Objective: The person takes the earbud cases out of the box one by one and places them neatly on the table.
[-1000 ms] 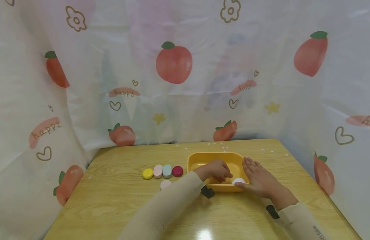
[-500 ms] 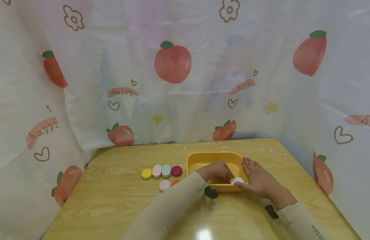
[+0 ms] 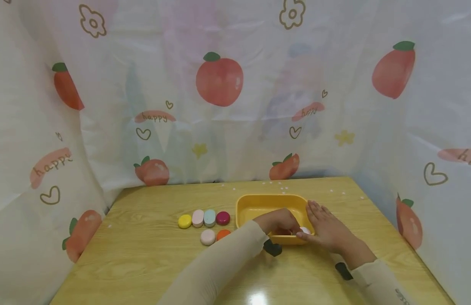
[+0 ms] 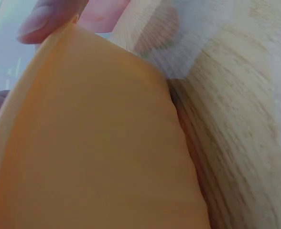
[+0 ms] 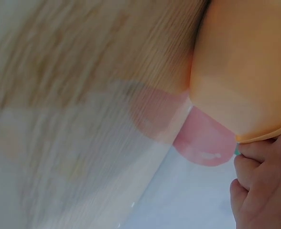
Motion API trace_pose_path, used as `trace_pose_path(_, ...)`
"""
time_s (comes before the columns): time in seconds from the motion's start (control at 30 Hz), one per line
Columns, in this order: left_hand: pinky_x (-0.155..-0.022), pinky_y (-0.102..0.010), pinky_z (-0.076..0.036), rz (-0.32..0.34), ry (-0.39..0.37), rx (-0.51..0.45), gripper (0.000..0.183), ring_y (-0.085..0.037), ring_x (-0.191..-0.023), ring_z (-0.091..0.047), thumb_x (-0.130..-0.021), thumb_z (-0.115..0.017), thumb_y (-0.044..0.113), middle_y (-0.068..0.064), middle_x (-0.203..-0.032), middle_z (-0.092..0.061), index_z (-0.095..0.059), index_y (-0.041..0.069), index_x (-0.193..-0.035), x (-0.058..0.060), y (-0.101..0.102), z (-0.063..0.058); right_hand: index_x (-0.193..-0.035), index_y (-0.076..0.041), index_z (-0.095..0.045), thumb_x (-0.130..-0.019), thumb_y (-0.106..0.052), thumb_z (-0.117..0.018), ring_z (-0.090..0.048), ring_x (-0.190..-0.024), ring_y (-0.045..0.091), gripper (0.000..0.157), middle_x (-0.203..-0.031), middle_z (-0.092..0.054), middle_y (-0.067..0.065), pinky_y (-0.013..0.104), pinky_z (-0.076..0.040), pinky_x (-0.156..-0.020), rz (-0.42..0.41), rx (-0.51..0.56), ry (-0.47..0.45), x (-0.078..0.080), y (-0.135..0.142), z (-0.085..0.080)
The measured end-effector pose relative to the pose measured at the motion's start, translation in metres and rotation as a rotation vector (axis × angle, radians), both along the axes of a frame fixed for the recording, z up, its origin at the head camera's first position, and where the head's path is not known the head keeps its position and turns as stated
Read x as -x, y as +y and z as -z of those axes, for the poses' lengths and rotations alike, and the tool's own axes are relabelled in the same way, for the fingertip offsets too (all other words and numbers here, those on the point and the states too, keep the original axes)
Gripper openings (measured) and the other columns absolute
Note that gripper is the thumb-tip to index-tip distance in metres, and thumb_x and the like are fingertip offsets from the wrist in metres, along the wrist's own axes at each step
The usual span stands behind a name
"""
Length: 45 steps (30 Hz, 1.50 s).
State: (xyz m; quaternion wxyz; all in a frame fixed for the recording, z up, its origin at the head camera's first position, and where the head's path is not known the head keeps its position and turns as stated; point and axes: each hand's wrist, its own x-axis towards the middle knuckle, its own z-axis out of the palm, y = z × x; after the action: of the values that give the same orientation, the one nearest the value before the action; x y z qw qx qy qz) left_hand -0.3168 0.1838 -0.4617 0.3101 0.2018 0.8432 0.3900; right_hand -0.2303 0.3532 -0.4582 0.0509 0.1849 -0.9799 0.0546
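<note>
A yellow rectangular basin [image 3: 271, 197] stands on the wooden table. My left hand [image 3: 282, 220] is inside it, fingers curled down at a small white rounded piece [image 3: 305, 230] in the front right corner. They seem to grip it, though the fingertips are mostly hidden. My right hand [image 3: 328, 231] lies flat along the basin's right end, fingers straight, with its thumb over the front rim. In the left wrist view the basin's outer wall [image 4: 107, 133] fills the middle, a thumb [image 4: 40, 24] on its rim. The right wrist view shows fingers [image 5: 255, 167] against the rim.
Left of the basin is a row of small rounded pieces: yellow [image 3: 185, 221], pink [image 3: 198, 218], light blue [image 3: 210, 217] and dark red [image 3: 223, 218]. Before them lie a pale pink piece [image 3: 207, 237] and an orange one [image 3: 223, 234]. A patterned curtain [image 3: 220, 140] surrounds the table.
My left hand has moved right inside the basin to the white piece and now covers more of it. The orange piece has come into sight from behind my left forearm. My right hand stays put.
</note>
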Motion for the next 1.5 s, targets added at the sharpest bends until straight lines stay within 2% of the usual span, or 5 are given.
trace_pose_path(0.23,-0.062,-0.020,-0.051,0.029,0.100,-0.025,0.009,-0.009,-0.064,-0.059,-0.086,-0.074,0.011,0.003,-0.073,-0.068,-0.078,0.005,-0.092,-0.002,-0.001,0.001,-0.145,0.015,-0.026,-0.093,-0.065,-0.048,-0.015,-0.142,0.043,0.099,-0.155,-0.019,0.028,0.057,-0.015,-0.113,0.005,-0.001,0.018,0.000,-0.001,-0.002)
trace_pose_path(0.6,-0.065,-0.026,-0.056,-0.019,-0.017,-0.112,0.009,-0.014,-0.068,-0.065,-0.081,-0.078,0.013,-0.001,-0.074,-0.069,-0.076,0.004,-0.079,0.000,-0.006,0.005,-0.146,0.015,-0.025,-0.092,-0.065,-0.048,-0.014,-0.143,0.043,0.099,-0.156,-0.017,0.027,0.057,-0.015,-0.113,0.009,0.020,0.001,-0.001,-0.001,0.002)
trace_pose_path(0.97,-0.077,-0.031,-0.056,0.021,-0.161,-0.206,0.026,-0.016,-0.074,-0.060,-0.091,-0.064,0.001,-0.007,-0.088,-0.065,-0.064,-0.008,-0.115,0.004,-0.008,0.004,-0.146,0.014,-0.024,-0.092,-0.066,-0.048,-0.013,-0.143,0.042,0.100,-0.156,-0.017,0.027,0.056,-0.014,-0.114,0.016,0.036,0.006,-0.001,-0.001,0.004)
trace_pose_path(1.23,-0.076,-0.037,-0.058,-0.059,-0.234,-0.286,0.014,-0.018,-0.071,-0.062,-0.093,-0.062,0.001,-0.010,-0.084,-0.064,-0.065,-0.007,-0.104,0.006,-0.020,0.003,-0.144,0.016,-0.028,-0.091,-0.064,-0.051,-0.016,-0.142,0.044,0.098,-0.154,-0.019,0.029,0.056,-0.017,-0.113,-0.009,0.037,0.034,0.002,-0.002,0.006)
trace_pose_path(1.5,-0.078,-0.040,-0.057,-0.038,-0.283,-0.396,0.018,-0.020,-0.077,-0.064,-0.094,-0.059,0.000,-0.009,-0.085,-0.064,-0.062,-0.010,-0.110,0.007,-0.041,-0.007,-0.144,0.016,-0.028,-0.092,-0.062,-0.051,-0.016,-0.142,0.044,0.097,-0.154,-0.019,0.029,0.056,-0.016,-0.113,-0.004,0.051,0.022,0.000,-0.004,0.002)
